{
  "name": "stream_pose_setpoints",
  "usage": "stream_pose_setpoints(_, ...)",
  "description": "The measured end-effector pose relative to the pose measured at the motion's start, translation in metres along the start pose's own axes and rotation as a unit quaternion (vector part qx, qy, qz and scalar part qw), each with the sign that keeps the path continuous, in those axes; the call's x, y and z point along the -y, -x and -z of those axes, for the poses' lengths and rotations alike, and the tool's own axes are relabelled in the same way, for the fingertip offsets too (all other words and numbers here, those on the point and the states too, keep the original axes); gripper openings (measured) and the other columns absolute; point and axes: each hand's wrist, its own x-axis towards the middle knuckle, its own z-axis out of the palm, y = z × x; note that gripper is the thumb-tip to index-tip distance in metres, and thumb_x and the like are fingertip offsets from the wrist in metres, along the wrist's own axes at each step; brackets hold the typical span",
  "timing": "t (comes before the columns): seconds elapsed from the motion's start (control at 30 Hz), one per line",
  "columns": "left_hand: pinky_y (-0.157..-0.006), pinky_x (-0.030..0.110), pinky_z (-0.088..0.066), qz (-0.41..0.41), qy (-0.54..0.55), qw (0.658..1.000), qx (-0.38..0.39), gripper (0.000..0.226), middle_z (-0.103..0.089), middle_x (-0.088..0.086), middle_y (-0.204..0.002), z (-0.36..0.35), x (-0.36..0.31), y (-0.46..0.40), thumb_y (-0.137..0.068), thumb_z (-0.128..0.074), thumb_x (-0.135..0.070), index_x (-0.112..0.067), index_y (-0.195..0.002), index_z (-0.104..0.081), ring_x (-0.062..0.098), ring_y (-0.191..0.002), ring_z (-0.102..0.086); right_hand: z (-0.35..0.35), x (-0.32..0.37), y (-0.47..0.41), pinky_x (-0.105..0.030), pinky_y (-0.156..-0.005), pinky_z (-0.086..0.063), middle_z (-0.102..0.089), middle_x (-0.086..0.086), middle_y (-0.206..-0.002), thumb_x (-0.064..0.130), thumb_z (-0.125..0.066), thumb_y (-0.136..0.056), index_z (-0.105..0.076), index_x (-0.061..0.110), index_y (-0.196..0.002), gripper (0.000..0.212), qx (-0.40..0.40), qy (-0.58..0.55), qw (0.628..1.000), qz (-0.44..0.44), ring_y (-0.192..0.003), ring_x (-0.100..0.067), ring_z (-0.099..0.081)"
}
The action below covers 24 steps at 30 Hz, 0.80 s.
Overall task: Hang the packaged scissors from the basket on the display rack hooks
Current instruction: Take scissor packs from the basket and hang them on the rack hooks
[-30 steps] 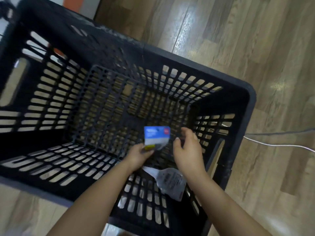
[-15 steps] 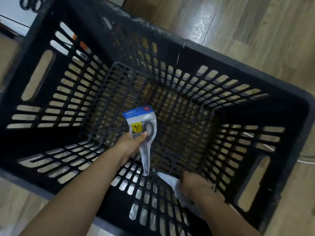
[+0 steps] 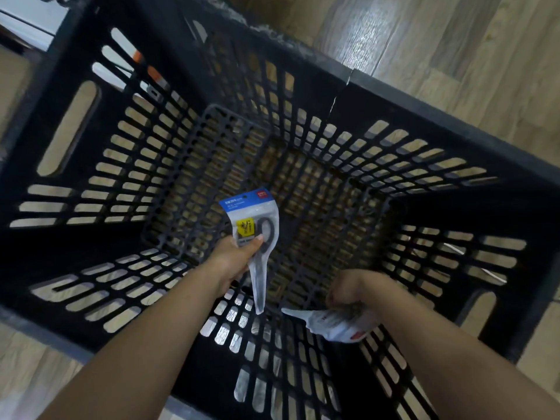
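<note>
Inside the black slatted basket [image 3: 75,128], the left hand [image 3: 233,262] has its grip closed on a packaged scissors [image 3: 253,234], thumb pinching its front, blue header up and pointed tip down. Further right, the right hand [image 3: 348,291] curls its grip around a second package [image 3: 330,324] lying low against the near wall.

Two packaged scissors are in view: one upright pack [image 3: 253,230] and a second pack [image 3: 335,324] lying low by the near wall, partly hidden, so it may cover more. There is one black basket [image 3: 69,128], and two hands: the left hand [image 3: 231,262] and the right hand [image 3: 353,291].
</note>
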Motion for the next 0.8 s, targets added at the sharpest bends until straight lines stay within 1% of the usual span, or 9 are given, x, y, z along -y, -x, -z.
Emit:
stream_pose_setpoints(0.07,-0.076,0.029,-0.049,-0.006,-0.011,1.0,-0.008,0.008,-0.067,0.004,-0.092,0.001,-0.002,-0.005,-0.092,-0.058,-0.022,-0.018,-0.09,-0.064,0.022,-0.087,-0.061,0.013,-0.001,-0.005,-0.016,-0.056,-0.043,-0.058,-0.014,-0.126,0.01,-0.047,-0.096,-0.053,0.001,-0.127,0.033,0.06,-0.001,0.997,0.038,-0.099,-0.016,-0.061)
stream_pose_setpoints(0.13,-0.06,0.018,-0.047,-0.012,-0.028,0.999,-0.019,0.009,-0.065,0.003,-0.086,0.003,-0.005,-0.009,-0.093,-0.057,-0.023,-0.016,-0.093,-0.063,0.018,-0.075,-0.059,0.023,0.002,-0.001,-0.014,-0.047,-0.049,-0.062,-0.008,-0.099,0.01,-0.038,-0.1,-0.057,0.003,-0.113,0.025,0.081,-0.181,0.979,0.042,-0.075,-0.013,-0.058)
stream_pose_setpoints(0.17,-0.062,0.019,-0.049,-0.013,-0.032,0.999,-0.026,0.01,-0.065,0.004,-0.089,0.004,-0.005,-0.011,-0.093,-0.058,-0.024,-0.015,-0.095,-0.062,0.017,-0.078,-0.06,0.026,0.001,0.0,-0.019,-0.048,-0.052,-0.059,-0.009,-0.088,0.013,-0.035,-0.101,-0.058,0.005,-0.101,0.024,0.085,-0.266,0.959,0.039,-0.071,-0.016,-0.056)
stream_pose_setpoints(0.27,-0.088,0.036,-0.048,-0.009,-0.041,0.998,-0.055,0.016,-0.066,0.011,-0.105,0.005,-0.006,-0.017,-0.091,-0.061,-0.025,-0.013,-0.1,-0.063,0.026,-0.1,-0.061,0.029,0.005,-0.006,-0.033,-0.073,-0.053,-0.065,-0.011,-0.095,0.031,-0.04,-0.098,-0.06,0.008,-0.104,0.031,0.111,-0.372,0.92,0.056,-0.08,-0.023,-0.063)
stream_pose_setpoints(0.43,-0.08,0.027,-0.043,-0.008,-0.031,0.998,-0.06,0.016,-0.063,0.007,-0.099,-0.002,-0.005,-0.027,-0.092,-0.059,-0.021,-0.009,-0.102,-0.063,0.021,-0.096,-0.058,0.019,0.016,-0.036,-0.04,-0.093,-0.034,-0.059,-0.002,-0.111,0.069,-0.014,-0.09,-0.056,0.016,-0.119,0.074,0.028,-0.363,0.928,0.08,-0.111,-0.024,-0.049)
stream_pose_setpoints(0.5,-0.076,0.026,-0.044,-0.012,-0.029,0.997,-0.069,0.014,-0.063,0.006,-0.098,-0.003,-0.004,-0.031,-0.092,-0.059,-0.021,-0.011,-0.102,-0.062,0.019,-0.094,-0.057,0.011,0.022,-0.04,-0.04,-0.096,-0.032,-0.056,0.001,-0.119,0.068,-0.026,-0.09,-0.054,0.019,-0.121,0.064,-0.01,-0.324,0.94,0.104,-0.116,-0.022,-0.046)
stream_pose_setpoints(0.6,-0.087,0.032,-0.046,-0.01,-0.014,0.997,-0.078,0.016,-0.065,0.01,-0.104,0.0,-0.001,-0.039,-0.092,-0.059,-0.023,-0.011,-0.102,-0.062,0.024,-0.1,-0.06,0.0,0.028,-0.051,-0.033,-0.087,-0.04,-0.057,-0.005,-0.123,0.045,-0.056,-0.09,-0.053,0.012,-0.114,0.041,-0.072,-0.321,0.936,0.127,-0.108,-0.02,-0.051)
stream_pose_setpoints(0.7,-0.097,0.039,-0.046,-0.003,-0.007,0.997,-0.08,0.017,-0.066,0.011,-0.108,0.001,0.0,-0.04,-0.091,-0.059,-0.026,-0.012,-0.1,-0.063,0.026,-0.105,-0.061,-0.009,0.037,-0.057,-0.034,-0.088,-0.045,-0.06,-0.014,-0.118,0.03,-0.058,-0.092,-0.055,0.001,-0.113,0.036,-0.101,-0.359,0.917,0.142,-0.098,-0.022,-0.057)
stream_pose_setpoints(0.8,-0.098,0.039,-0.046,-0.013,-0.003,0.996,-0.093,0.027,-0.065,0.01,-0.112,0.0,-0.004,-0.032,-0.091,-0.059,-0.028,-0.01,-0.11,-0.063,0.025,-0.106,-0.06,-0.018,0.041,-0.052,-0.031,-0.087,-0.047,-0.061,-0.009,-0.114,0.028,-0.052,-0.096,-0.054,0.009,-0.11,0.024,-0.079,-0.423,0.886,0.173,-0.096,-0.018,-0.057)
